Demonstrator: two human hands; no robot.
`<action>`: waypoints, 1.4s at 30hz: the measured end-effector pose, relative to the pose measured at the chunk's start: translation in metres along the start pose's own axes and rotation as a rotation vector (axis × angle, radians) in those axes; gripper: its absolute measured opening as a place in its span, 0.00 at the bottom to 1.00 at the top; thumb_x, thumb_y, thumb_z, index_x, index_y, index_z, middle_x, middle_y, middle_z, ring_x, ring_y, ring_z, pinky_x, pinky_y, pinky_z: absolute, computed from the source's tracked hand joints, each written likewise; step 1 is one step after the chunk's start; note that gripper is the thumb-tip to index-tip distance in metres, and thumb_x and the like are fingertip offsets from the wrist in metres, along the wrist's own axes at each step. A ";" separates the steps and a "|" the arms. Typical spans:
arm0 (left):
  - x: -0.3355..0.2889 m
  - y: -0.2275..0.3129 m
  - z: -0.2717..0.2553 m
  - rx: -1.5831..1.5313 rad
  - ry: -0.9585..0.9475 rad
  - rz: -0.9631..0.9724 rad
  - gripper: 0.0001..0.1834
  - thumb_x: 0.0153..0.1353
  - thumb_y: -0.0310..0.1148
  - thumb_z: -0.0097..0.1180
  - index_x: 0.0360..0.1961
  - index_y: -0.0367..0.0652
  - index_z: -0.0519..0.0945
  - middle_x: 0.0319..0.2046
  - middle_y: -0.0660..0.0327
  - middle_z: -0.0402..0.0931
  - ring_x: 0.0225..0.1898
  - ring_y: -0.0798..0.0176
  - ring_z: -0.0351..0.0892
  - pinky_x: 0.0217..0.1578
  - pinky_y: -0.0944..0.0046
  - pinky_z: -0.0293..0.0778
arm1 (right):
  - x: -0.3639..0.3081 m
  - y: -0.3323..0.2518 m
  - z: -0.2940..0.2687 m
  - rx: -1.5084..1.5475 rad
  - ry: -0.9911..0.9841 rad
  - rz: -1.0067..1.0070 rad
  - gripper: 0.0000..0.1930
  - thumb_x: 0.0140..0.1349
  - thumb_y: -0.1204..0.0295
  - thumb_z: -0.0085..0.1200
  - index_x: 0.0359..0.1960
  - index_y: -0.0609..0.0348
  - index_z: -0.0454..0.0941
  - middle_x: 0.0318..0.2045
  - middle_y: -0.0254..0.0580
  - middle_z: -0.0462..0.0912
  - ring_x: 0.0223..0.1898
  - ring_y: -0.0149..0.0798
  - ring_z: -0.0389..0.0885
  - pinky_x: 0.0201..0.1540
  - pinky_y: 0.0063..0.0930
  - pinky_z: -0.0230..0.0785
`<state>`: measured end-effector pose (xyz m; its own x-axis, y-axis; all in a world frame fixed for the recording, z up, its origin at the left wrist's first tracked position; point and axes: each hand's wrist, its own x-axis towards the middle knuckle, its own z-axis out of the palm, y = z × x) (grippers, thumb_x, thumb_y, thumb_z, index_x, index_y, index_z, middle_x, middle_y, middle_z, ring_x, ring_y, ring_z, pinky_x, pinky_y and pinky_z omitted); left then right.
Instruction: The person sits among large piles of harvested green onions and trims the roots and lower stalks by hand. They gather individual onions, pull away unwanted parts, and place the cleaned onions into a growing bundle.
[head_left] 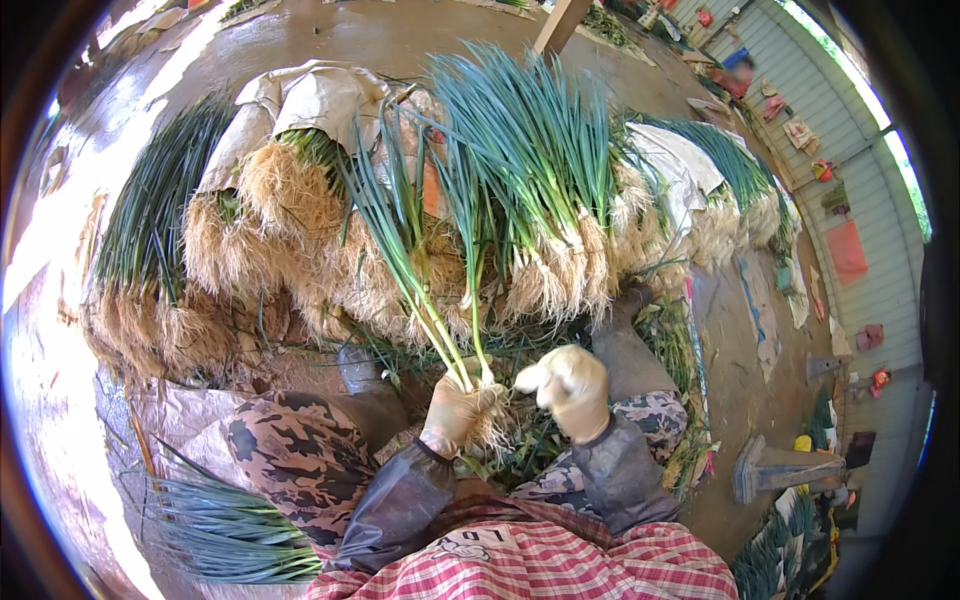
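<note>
In the head view, my left hand (455, 408) is closed round the lower ends of a few onions (437, 335), near my lap. Their roots (490, 425) spill out beside my fingers, and their green tops lean up and away, slightly left. My right hand (570, 388) hovers just right of the roots, apart from them, fingers curled in; it is blurred, so I can't tell whether it pinches anything.

In front of me lies a row of bunches (290, 190), roots toward me, some under pale cloth (330, 100). The tallest bunch (535, 140) fans up right of centre. Loose leaves (535, 445) lie between my camouflage trousers (295, 450). More greens (235, 525) lie at my left, and a grey stand (785, 470) is well off to my right.
</note>
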<state>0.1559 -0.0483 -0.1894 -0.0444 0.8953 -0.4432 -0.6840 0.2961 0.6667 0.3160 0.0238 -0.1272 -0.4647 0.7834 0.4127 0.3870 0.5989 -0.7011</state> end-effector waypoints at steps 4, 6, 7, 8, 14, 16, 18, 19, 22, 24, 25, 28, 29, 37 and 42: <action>-0.002 0.001 0.007 -0.097 -0.079 -0.016 0.32 0.53 0.17 0.61 0.60 0.31 0.63 0.29 0.63 0.76 0.28 0.69 0.78 0.30 0.72 0.77 | 0.007 0.027 0.011 0.130 -0.191 0.373 0.19 0.66 0.59 0.50 0.48 0.62 0.77 0.33 0.42 0.83 0.32 0.33 0.80 0.36 0.26 0.73; -0.003 0.001 0.001 -0.040 -0.096 0.002 0.34 0.53 0.16 0.60 0.62 0.31 0.61 0.32 0.63 0.77 0.31 0.70 0.78 0.32 0.72 0.76 | 0.006 0.026 0.022 0.161 -0.471 0.466 0.20 0.64 0.57 0.52 0.44 0.64 0.77 0.33 0.41 0.83 0.32 0.38 0.80 0.37 0.29 0.73; 0.002 -0.005 0.004 -0.103 -0.135 0.054 0.33 0.54 0.17 0.58 0.62 0.31 0.61 0.32 0.60 0.78 0.31 0.69 0.79 0.32 0.70 0.77 | 0.008 0.026 0.027 0.059 -0.604 0.471 0.21 0.64 0.56 0.52 0.44 0.64 0.77 0.34 0.42 0.84 0.33 0.38 0.81 0.37 0.28 0.73; 0.002 0.001 0.003 -0.126 -0.133 0.034 0.33 0.54 0.17 0.57 0.62 0.32 0.61 0.33 0.61 0.78 0.32 0.69 0.78 0.31 0.70 0.77 | 0.010 0.022 0.031 0.037 -0.535 0.372 0.21 0.67 0.54 0.48 0.36 0.63 0.77 0.32 0.42 0.84 0.31 0.36 0.81 0.35 0.27 0.75; -0.027 0.058 -0.001 -0.212 -0.375 0.084 0.22 0.56 0.26 0.55 0.54 0.36 0.70 0.34 0.60 0.78 0.34 0.70 0.76 0.33 0.73 0.72 | 0.039 0.022 0.017 0.333 -0.152 0.408 0.13 0.70 0.63 0.44 0.43 0.59 0.75 0.34 0.41 0.83 0.26 0.28 0.78 0.30 0.20 0.75; -0.029 0.068 -0.006 -0.143 -0.268 0.080 0.16 0.56 0.27 0.55 0.47 0.37 0.73 0.34 0.57 0.78 0.34 0.68 0.77 0.35 0.71 0.73 | 0.053 0.028 0.049 0.168 -0.319 0.568 0.19 0.67 0.58 0.48 0.54 0.55 0.74 0.37 0.41 0.81 0.30 0.30 0.79 0.32 0.24 0.75; -0.022 0.059 -0.015 -0.213 -0.083 0.122 0.14 0.60 0.32 0.56 0.44 0.37 0.74 0.30 0.59 0.77 0.31 0.67 0.76 0.32 0.69 0.73 | 0.067 0.038 0.088 -0.093 -0.282 0.303 0.23 0.64 0.51 0.50 0.50 0.55 0.76 0.30 0.41 0.83 0.26 0.33 0.80 0.31 0.30 0.74; -0.018 0.052 -0.025 -0.251 -0.076 0.158 0.14 0.61 0.34 0.57 0.43 0.36 0.74 0.29 0.60 0.76 0.30 0.67 0.75 0.31 0.70 0.72 | 0.089 0.032 0.104 -0.166 -0.407 0.460 0.23 0.65 0.48 0.46 0.48 0.51 0.79 0.37 0.45 0.84 0.32 0.35 0.83 0.37 0.31 0.74; -0.011 0.050 -0.022 -0.192 0.039 0.271 0.17 0.62 0.38 0.57 0.45 0.36 0.75 0.30 0.64 0.74 0.32 0.71 0.73 0.36 0.70 0.73 | 0.130 0.052 0.153 -0.314 -0.456 0.552 0.21 0.64 0.49 0.48 0.40 0.53 0.81 0.31 0.45 0.84 0.28 0.34 0.82 0.34 0.30 0.74; -0.004 0.054 -0.014 -0.171 0.175 0.224 0.18 0.62 0.35 0.56 0.49 0.36 0.74 0.34 0.65 0.75 0.33 0.71 0.74 0.37 0.70 0.76 | 0.126 0.090 0.170 -0.104 -0.390 0.625 0.19 0.63 0.52 0.51 0.38 0.56 0.80 0.30 0.43 0.83 0.28 0.31 0.81 0.31 0.27 0.74; -0.002 0.055 -0.015 -0.172 0.289 0.207 0.20 0.61 0.31 0.56 0.53 0.35 0.72 0.36 0.65 0.76 0.31 0.72 0.74 0.35 0.72 0.76 | 0.122 0.095 0.175 0.107 -0.373 0.734 0.18 0.63 0.55 0.53 0.37 0.58 0.80 0.29 0.42 0.83 0.28 0.30 0.80 0.31 0.25 0.74; 0.001 0.044 -0.031 -0.173 0.305 0.279 0.22 0.61 0.29 0.56 0.56 0.35 0.69 0.35 0.63 0.77 0.29 0.70 0.75 0.29 0.71 0.76 | 0.093 0.048 0.135 0.500 -0.281 0.751 0.15 0.66 0.63 0.51 0.40 0.64 0.79 0.32 0.40 0.84 0.28 0.26 0.78 0.28 0.21 0.73; 0.006 0.032 -0.036 -0.201 0.245 0.295 0.22 0.61 0.29 0.56 0.56 0.35 0.68 0.34 0.62 0.77 0.29 0.69 0.75 0.29 0.70 0.75 | 0.078 0.047 0.125 0.557 -0.280 0.728 0.14 0.66 0.65 0.51 0.41 0.64 0.79 0.33 0.40 0.84 0.27 0.25 0.77 0.28 0.21 0.72; -0.002 0.031 -0.002 0.006 0.052 0.033 0.08 0.60 0.23 0.56 0.41 0.35 0.78 0.31 0.62 0.80 0.30 0.69 0.77 0.31 0.71 0.72 | 0.077 0.031 0.092 0.849 -0.347 0.841 0.22 0.68 0.53 0.44 0.42 0.61 0.79 0.29 0.38 0.83 0.21 0.24 0.74 0.24 0.15 0.69; -0.001 0.028 0.000 -0.092 0.037 0.012 0.10 0.59 0.26 0.58 0.41 0.35 0.79 0.31 0.60 0.81 0.27 0.70 0.76 0.28 0.71 0.72 | 0.074 0.042 0.097 0.709 0.104 0.801 0.17 0.69 0.61 0.44 0.41 0.65 0.76 0.28 0.41 0.83 0.18 0.25 0.73 0.20 0.17 0.69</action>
<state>0.1362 -0.0409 -0.1702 -0.0788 0.8850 -0.4588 -0.7472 0.2522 0.6149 0.2206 0.0903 -0.1826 -0.1984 0.9353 -0.2929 -0.0171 -0.3021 -0.9531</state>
